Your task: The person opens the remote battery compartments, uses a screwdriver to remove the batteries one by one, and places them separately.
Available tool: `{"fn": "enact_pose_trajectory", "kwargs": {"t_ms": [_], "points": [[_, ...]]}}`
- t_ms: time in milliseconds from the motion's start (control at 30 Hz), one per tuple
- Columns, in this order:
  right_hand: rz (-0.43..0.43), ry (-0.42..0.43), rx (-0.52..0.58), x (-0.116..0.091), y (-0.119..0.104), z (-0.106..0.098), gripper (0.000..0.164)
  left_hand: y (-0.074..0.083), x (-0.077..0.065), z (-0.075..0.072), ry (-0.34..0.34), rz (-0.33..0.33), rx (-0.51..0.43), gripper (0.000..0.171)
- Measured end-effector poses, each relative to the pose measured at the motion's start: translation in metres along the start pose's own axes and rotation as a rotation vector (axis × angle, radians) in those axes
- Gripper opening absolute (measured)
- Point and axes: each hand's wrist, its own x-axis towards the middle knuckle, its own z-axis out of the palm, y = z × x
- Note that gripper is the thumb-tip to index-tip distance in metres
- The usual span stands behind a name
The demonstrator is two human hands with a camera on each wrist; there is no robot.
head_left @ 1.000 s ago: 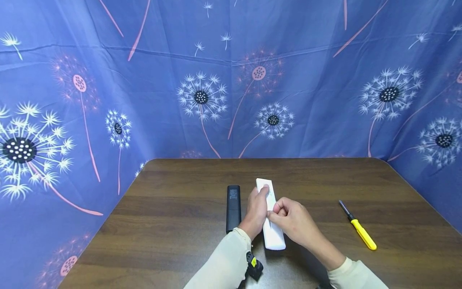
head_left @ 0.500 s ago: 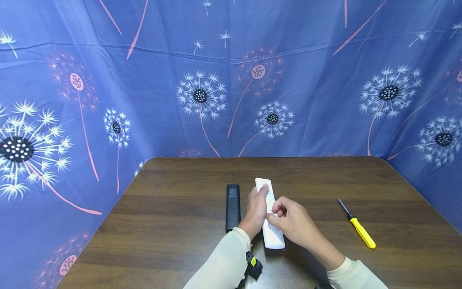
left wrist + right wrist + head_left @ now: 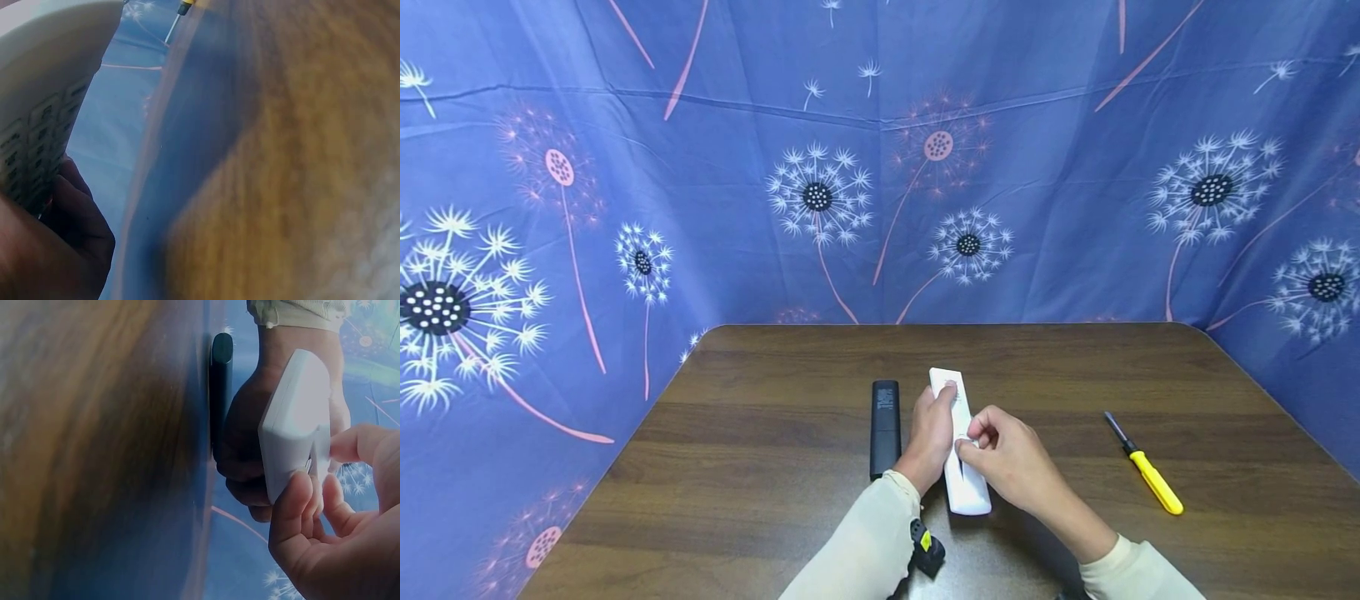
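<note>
A white remote control point(image 3: 967, 492) is held above the table, its back upward and its far end tilted left. My left hand point(image 3: 931, 433) grips it from the left side, thumb lying on the back. The keypad point(image 3: 44, 134) faces down in the left wrist view. My right hand point(image 3: 1011, 458) pinches the battery cover point(image 3: 321, 450) at the remote's back between thumb and fingers. One edge of that cover stands raised, leaving a dark slit point(image 3: 961, 471). A bit of metal shows inside the gap in the right wrist view; what it is cannot be made out.
A black remote control point(image 3: 885, 429) lies face down just left of my left hand. A yellow-handled screwdriver point(image 3: 1153, 482) rests on the brown wooden table point(image 3: 737, 467) to the right. Blue dandelion-print cloth point(image 3: 880, 167) hangs behind the table and along both sides.
Both hands and the white remote stay almost in place. The dark slit beside my right fingertips shows more plainly than half a second ago.
</note>
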Motion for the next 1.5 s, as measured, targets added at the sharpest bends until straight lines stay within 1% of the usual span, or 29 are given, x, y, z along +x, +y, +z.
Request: {"fn": "enact_pose_trajectory", "kwargs": {"t_ms": [167, 333, 533, 667, 833, 1000, 1133, 1233, 1300, 1400, 1500], "points": [[0.017, 0.011, 0.005, 0.000, 0.000, -0.002, 0.018, -0.002, 0.002, 0.001, 0.001, -0.003, -0.017, 0.032], [0.037, 0.026, 0.018, 0.000, -0.001, -0.007, 0.016, -0.003, 0.002, 0.000, -0.027, -0.016, -0.037, 0.033], [0.039, 0.038, -0.011, 0.003, 0.000, -0.023, 0.016, -0.002, 0.000, -0.001, -0.055, -0.057, -0.064, 0.032], [0.044, -0.007, -0.094, 0.005, 0.005, -0.035, 0.016, -0.003, 0.000, -0.001, -0.059, -0.058, -0.070, 0.032], [0.041, -0.113, -0.216, 0.006, 0.018, -0.045, 0.015, -0.005, 0.000, 0.000, -0.050, -0.050, -0.088, 0.031], [0.080, -0.199, -0.381, 0.005, 0.027, -0.053, 0.017, -0.003, -0.001, 0.000, -0.055, -0.060, -0.105, 0.030], [0.129, -0.235, -0.509, 0.006, 0.030, -0.057, 0.019, -0.002, 0.000, 0.000, -0.054, -0.064, -0.120, 0.030], [0.144, -0.257, -0.573, 0.006, 0.032, -0.058, 0.019, -0.002, 0.000, 0.000, -0.057, -0.062, -0.121, 0.031], [0.145, -0.270, -0.601, 0.006, 0.034, -0.059, 0.020, -0.002, 0.000, 0.000, -0.059, -0.058, -0.121, 0.032], [0.144, -0.284, -0.629, 0.005, 0.037, -0.058, 0.019, -0.002, 0.000, -0.001, -0.062, -0.066, -0.098, 0.034], [0.135, -0.284, -0.663, 0.006, 0.040, -0.057, 0.018, -0.002, -0.001, -0.003, -0.063, -0.087, -0.080, 0.035]]}}
